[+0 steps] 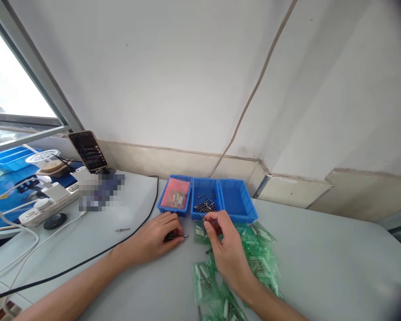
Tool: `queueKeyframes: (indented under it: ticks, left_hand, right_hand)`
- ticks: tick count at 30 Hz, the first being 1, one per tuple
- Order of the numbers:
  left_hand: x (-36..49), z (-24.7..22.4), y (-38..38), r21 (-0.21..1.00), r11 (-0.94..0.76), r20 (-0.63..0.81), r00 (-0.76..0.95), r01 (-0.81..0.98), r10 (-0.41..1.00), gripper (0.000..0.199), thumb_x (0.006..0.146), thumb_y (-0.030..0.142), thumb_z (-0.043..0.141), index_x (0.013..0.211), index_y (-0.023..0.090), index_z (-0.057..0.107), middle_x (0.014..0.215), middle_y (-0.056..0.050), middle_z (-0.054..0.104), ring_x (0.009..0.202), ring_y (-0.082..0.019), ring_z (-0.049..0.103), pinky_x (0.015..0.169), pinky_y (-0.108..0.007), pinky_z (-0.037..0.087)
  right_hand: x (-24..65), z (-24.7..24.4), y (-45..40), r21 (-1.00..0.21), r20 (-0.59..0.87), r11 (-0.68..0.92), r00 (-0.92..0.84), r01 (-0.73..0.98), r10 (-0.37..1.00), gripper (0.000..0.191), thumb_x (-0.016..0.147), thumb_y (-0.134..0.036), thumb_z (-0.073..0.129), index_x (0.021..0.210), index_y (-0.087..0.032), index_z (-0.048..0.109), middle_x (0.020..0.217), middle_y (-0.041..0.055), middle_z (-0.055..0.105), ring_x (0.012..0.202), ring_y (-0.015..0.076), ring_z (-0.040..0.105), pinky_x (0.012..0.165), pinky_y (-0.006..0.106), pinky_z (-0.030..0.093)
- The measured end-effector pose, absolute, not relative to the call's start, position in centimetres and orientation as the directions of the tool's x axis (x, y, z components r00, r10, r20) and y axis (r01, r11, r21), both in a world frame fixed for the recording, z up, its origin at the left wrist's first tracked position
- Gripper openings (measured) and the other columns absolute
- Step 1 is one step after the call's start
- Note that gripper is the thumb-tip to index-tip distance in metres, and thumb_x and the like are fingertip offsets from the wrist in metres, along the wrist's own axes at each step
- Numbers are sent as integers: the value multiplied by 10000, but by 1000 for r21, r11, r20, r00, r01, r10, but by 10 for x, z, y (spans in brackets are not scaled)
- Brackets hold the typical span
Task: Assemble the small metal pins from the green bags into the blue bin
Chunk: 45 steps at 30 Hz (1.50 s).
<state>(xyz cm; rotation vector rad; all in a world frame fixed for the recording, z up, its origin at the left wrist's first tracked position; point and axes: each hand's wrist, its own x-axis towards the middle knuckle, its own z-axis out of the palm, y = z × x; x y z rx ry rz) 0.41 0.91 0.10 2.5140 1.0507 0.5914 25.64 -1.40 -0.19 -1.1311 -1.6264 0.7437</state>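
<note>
My left hand [165,234] rests on the grey table, its fingers curled round several small dark metal pins [170,236]. One pin's thin tip sticks out past the thumb. My right hand [222,238] pinches a small brass-coloured metal pin [203,217] between thumb and fingers, at the front edge of the middle blue bin [205,183]. Inside that bin lie loose metal pins [206,206]. Under and around my right hand spread green plastic bags [259,263] with metal pins and white slips inside.
The left blue bin [160,204] holds a pink sheet [175,185] and a clear bag of small parts; the right blue bin [237,198] adjoins the middle one. A single pin [122,229] lies left. Further left are a black cable [96,255], a power strip [48,207] and a propped phone [88,150].
</note>
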Motion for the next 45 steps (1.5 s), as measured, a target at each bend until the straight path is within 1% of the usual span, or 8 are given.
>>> queueKeyframes:
  ticks: [12, 17, 19, 21, 24, 30, 37, 45]
  left_hand:
    - [4, 1, 9, 474, -657, 235, 634, 586, 736, 99, 1069, 314, 619, 1023, 227, 630, 1005, -47, 645, 961, -206, 583, 845, -309, 462]
    - [5, 3, 8, 483, -654, 246, 626, 583, 740, 107, 1068, 315, 622, 1007, 227, 625, 996, -42, 641, 951, -199, 590, 830, -300, 464]
    - [5, 3, 8, 485, -656, 248, 628, 579, 738, 105, 1066, 313, 624, 1004, 228, 624, 994, -41, 642, 945, -198, 593, 826, -300, 465]
    - [5, 3, 8, 485, -656, 245, 630, 578, 737, 107, 1065, 313, 624, 1002, 227, 624, 996, -43, 644, 947, -198, 595, 829, -302, 467]
    - [5, 3, 8, 482, -651, 237, 628, 587, 741, 104, 1065, 314, 623, 1005, 230, 630, 999, -44, 647, 952, -199, 599, 829, -301, 471]
    - [4, 3, 7, 480, -641, 224, 623, 599, 749, 130, 1069, 347, 621, 1016, 229, 632, 1002, -46, 646, 954, -203, 597, 830, -305, 469]
    - [5, 5, 7, 472, -650, 226, 630, 596, 743, 106, 1068, 318, 616, 1014, 227, 622, 1011, -43, 645, 961, -203, 590, 820, -303, 468]
    - [6, 6, 8, 485, -645, 209, 638, 590, 741, 123, 1078, 318, 600, 1010, 218, 620, 1008, -50, 637, 956, -202, 580, 828, -306, 469]
  right_hand:
    - [258, 1, -13, -881, 356, 351, -44, 317, 933, 230, 1105, -388, 498, 1089, -242, 675, 1029, 57, 664, 898, 216, 621, 795, 322, 485]
    - [258, -1, -13, -900, 332, 329, -39, 284, 942, 247, 1107, -409, 495, 1097, -245, 679, 1024, 58, 660, 885, 213, 623, 746, 315, 492]
    - [257, -3, -12, -912, 322, 320, -35, 257, 946, 259, 1108, -422, 492, 1100, -244, 681, 1017, 56, 656, 845, 203, 620, 704, 307, 492]
    - [257, -4, -11, -926, 309, 308, -34, 219, 951, 274, 1110, -435, 484, 1103, -242, 679, 1015, 49, 654, 766, 180, 601, 663, 299, 487]
    - [257, -5, -10, -943, 287, 288, -27, 170, 957, 301, 1118, -454, 461, 1108, -240, 673, 1011, 42, 661, 687, 156, 566, 643, 296, 481]
    - [259, -4, -11, -960, 254, 251, 5, 120, 967, 342, 1116, -495, 451, 1096, -227, 663, 906, 33, 664, 682, 163, 553, 644, 290, 485]
    - [260, -1, -10, -966, 245, 242, 23, 92, 969, 361, 1104, -524, 460, 1084, -226, 662, 921, 39, 669, 669, 163, 553, 624, 289, 496]
    - [260, -2, -11, -967, 236, 233, 23, 108, 971, 350, 1110, -512, 452, 1096, -234, 664, 834, 13, 629, 670, 166, 561, 618, 280, 487]
